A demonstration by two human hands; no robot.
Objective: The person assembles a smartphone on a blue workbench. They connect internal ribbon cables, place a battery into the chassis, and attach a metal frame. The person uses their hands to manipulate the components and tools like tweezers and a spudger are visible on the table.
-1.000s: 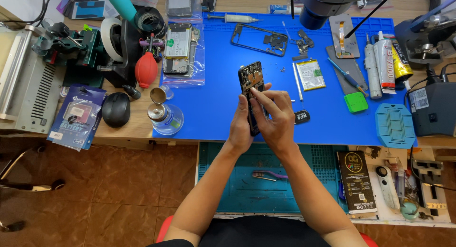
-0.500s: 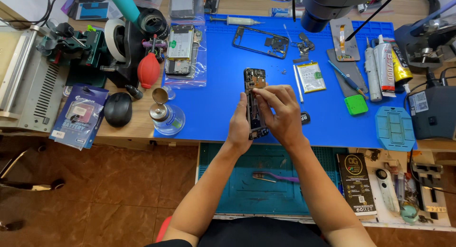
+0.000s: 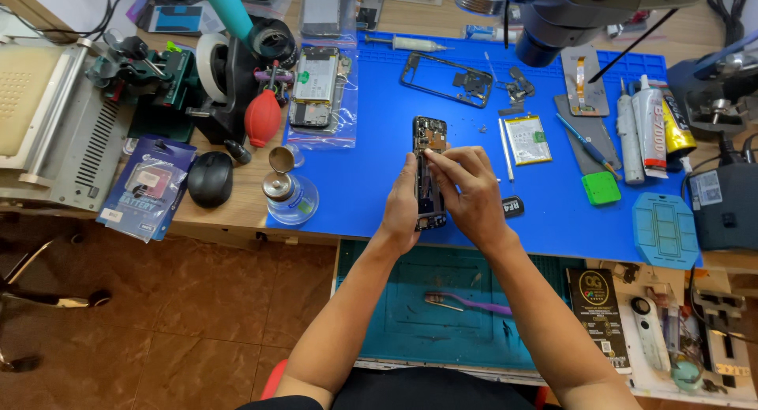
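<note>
An opened phone body (image 3: 429, 142) with its circuit boards showing stands upright over the blue work mat (image 3: 371, 173). My left hand (image 3: 403, 205) grips its left edge and lower end. My right hand (image 3: 467, 190) lies across its right side, with thumb and forefinger pinched on the upper part of the board. Whether anything small sits between those fingers is too fine to tell. A phone frame (image 3: 446, 78) and a flat battery (image 3: 527, 139) lie on the mat beyond the hands.
Glue tubes (image 3: 651, 126), a green block (image 3: 602, 187) and a light blue pad (image 3: 665, 228) sit to the right. To the left are a glass bottle (image 3: 288, 193), a red blower bulb (image 3: 262, 118), a black mouse (image 3: 209, 178) and a grey machine (image 3: 47, 126). A purple toothbrush (image 3: 466, 303) lies on the lower green mat.
The phone body has swung from tilted to upright and moved slightly right. My right hand's fingers have climbed from its middle to the upper board.
</note>
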